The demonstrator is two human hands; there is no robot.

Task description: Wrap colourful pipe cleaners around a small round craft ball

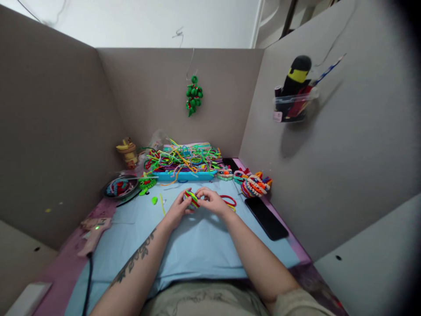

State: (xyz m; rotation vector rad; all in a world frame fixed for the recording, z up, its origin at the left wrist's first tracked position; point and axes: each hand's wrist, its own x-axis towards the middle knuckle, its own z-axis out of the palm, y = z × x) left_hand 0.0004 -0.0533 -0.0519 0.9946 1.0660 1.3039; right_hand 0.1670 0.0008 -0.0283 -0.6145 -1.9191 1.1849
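A small striped piece of pipe-cleaner work (192,199), in yellow, red, green and blue, is held between both hands over the middle of the table. My left hand (179,206) grips it from the left, thumb on its near face. From the right, my right hand (210,201) pinches its edge with closed fingers. Red pipe cleaner (229,200) curves out beside the right hand, partly hidden by it. Left of my left hand lie a yellow-green strand (162,204) and a small bright green piece (154,200).
A blue tray (184,176) heaped with pipe cleaners stands at the back. Finished colourful figures (255,184) and a black phone (266,218) are at right. A dark bowl (121,188), a green figure (146,183) and a corded pink glue gun (97,235) sit at left. Grey panels surround the table.
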